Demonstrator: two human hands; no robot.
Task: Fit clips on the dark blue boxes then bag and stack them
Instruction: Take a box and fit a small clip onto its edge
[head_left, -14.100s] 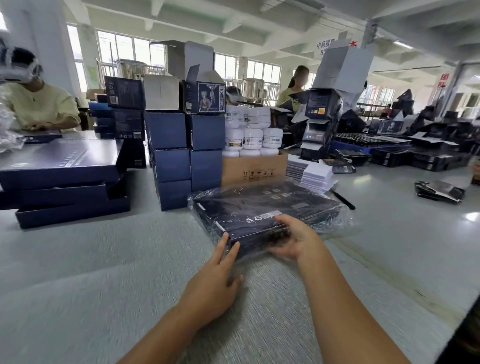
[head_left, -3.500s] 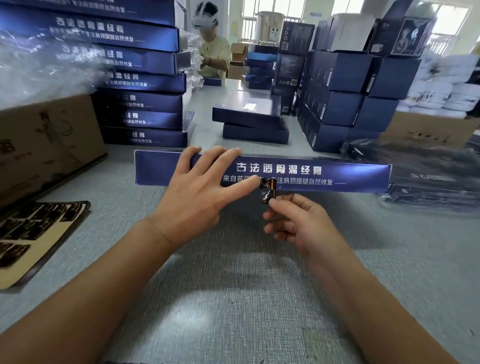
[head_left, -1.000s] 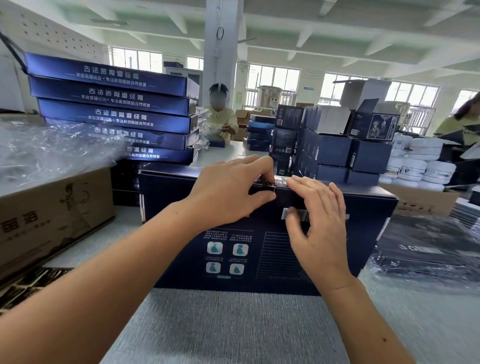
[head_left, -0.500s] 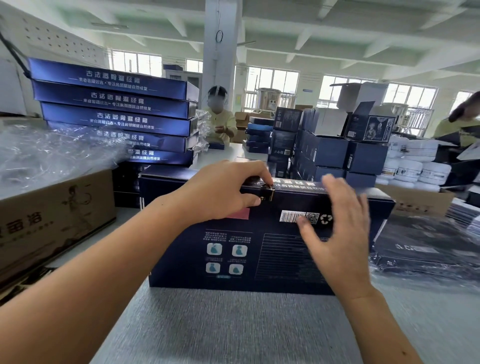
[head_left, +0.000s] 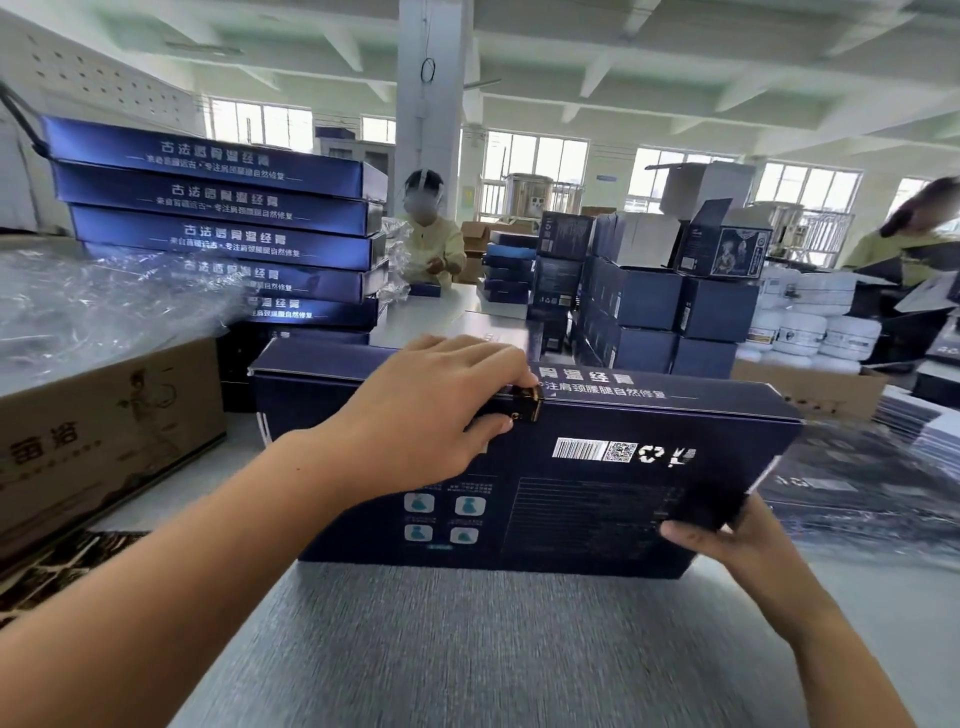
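A flat dark blue box (head_left: 582, 499) stands on its long edge on the grey table, its printed back with barcode facing me. A small dark clip with gold trim (head_left: 527, 406) sits on its top edge near the middle. My left hand (head_left: 441, 415) grips the top edge right at the clip, fingers over the top and thumb on the near face. My right hand (head_left: 727, 540) holds the box's lower right corner, thumb on the near face.
A tall stack of the same blue boxes (head_left: 223, 228) rises at the back left, behind clear plastic bags (head_left: 104, 306) on a brown carton (head_left: 104, 431). Smaller blue cartons (head_left: 649, 306) stand behind. Bagged boxes (head_left: 857, 478) lie at right. Two workers sit beyond.
My right hand has dropped from the box's near face to its lower right corner and taken hold there. My left hand stays on the clip at the top edge.
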